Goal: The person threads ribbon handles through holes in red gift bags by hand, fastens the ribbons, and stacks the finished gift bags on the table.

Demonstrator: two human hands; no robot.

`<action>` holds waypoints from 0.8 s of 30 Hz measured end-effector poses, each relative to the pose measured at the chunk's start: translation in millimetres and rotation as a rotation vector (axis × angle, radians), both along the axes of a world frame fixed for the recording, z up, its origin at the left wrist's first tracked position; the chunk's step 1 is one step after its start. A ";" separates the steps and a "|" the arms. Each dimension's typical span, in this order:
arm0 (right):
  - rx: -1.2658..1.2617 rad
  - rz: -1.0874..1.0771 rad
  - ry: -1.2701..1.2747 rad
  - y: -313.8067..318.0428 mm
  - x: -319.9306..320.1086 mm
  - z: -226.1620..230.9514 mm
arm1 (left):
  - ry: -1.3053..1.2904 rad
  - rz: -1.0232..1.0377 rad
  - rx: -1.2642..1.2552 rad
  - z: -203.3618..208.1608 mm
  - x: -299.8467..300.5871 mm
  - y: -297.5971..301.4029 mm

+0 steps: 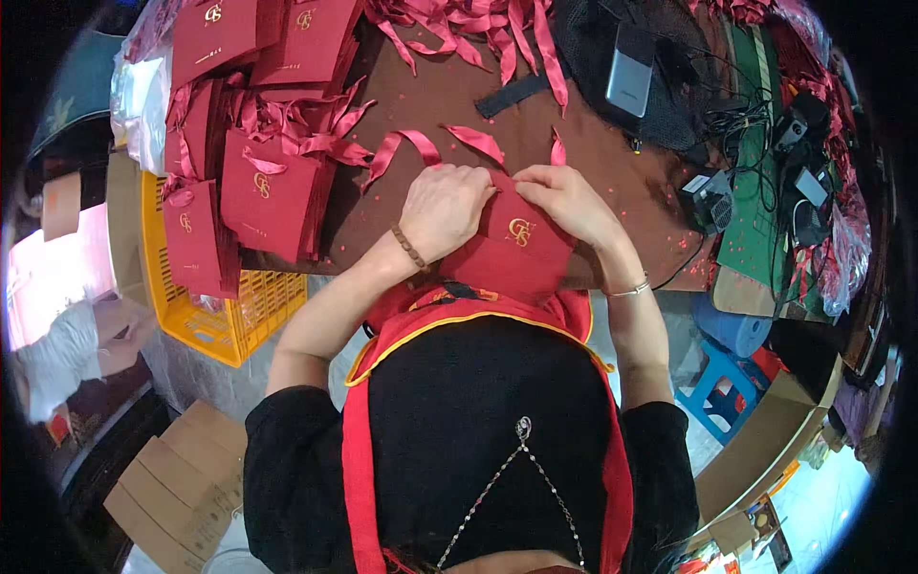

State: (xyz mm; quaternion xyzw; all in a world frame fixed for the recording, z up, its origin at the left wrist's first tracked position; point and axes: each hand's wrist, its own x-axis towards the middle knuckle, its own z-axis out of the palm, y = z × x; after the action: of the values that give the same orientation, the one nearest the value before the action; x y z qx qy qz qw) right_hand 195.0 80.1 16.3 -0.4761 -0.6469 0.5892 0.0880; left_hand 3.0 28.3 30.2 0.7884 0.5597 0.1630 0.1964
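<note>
Right now your left hand (442,209) lies knuckles-up across the upper left of the dark red paper gift bag (512,251), pressing and gripping its top edge, while your right hand (564,196) pinches the same edge at the upper right, fingers curled onto the paper near a loose end of red ribbon (478,142). That bag sits at the near edge of the brown table (593,163), its lower part hanging over toward your red apron (382,402), so it could slide into your lap if either hand lets go before the other has a firm hold. Thin paper pinched this hard may crease or tear at the rim. Loose ribbons (459,24) lie just beyond your fingers, and a sleeve or wrist could drag them off course. To your left, the finished bags (263,187) lean out over the yellow crate (206,306); a nudge from your elbow might topple them.
</note>
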 end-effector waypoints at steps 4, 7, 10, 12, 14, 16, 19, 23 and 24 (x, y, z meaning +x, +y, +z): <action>-0.057 -0.001 0.076 -2.4 0.9 -6.2 | 0.011 -0.009 -0.007 -1.5 0.6 -0.4; -0.098 -0.025 0.147 -4.9 1.0 -3.4 | -0.001 -0.003 0.021 -1.7 0.4 -1.8; -0.101 0.002 0.151 -5.5 4.3 -5.7 | 0.017 -0.002 0.017 -1.4 2.5 -1.2; -0.102 -0.007 0.152 -7.0 3.5 1.0 | 0.039 -0.004 0.013 -0.1 4.3 -0.5; -0.121 -0.007 0.186 -7.4 4.5 -3.0 | 0.071 -0.005 0.006 3.3 6.2 -0.2; -0.136 -0.015 0.196 -8.7 5.2 0.2 | 0.028 0.007 0.017 0.6 6.4 1.8; -0.209 -0.033 0.245 -9.4 7.1 -0.7 | -0.054 0.004 0.004 -2.2 3.8 4.1; -0.250 -0.062 0.282 -10.4 7.4 0.7 | -0.035 0.003 0.006 1.5 7.4 3.6; -0.244 -0.056 0.282 -10.9 7.7 -0.8 | -0.001 -0.015 0.018 2.4 7.5 3.3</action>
State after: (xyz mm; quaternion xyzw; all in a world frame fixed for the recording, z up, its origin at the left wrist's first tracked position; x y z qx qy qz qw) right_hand 202.6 69.2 15.5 -0.4136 -0.5383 0.7216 0.1358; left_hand 10.5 31.5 32.6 0.7942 0.5522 0.1670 0.1907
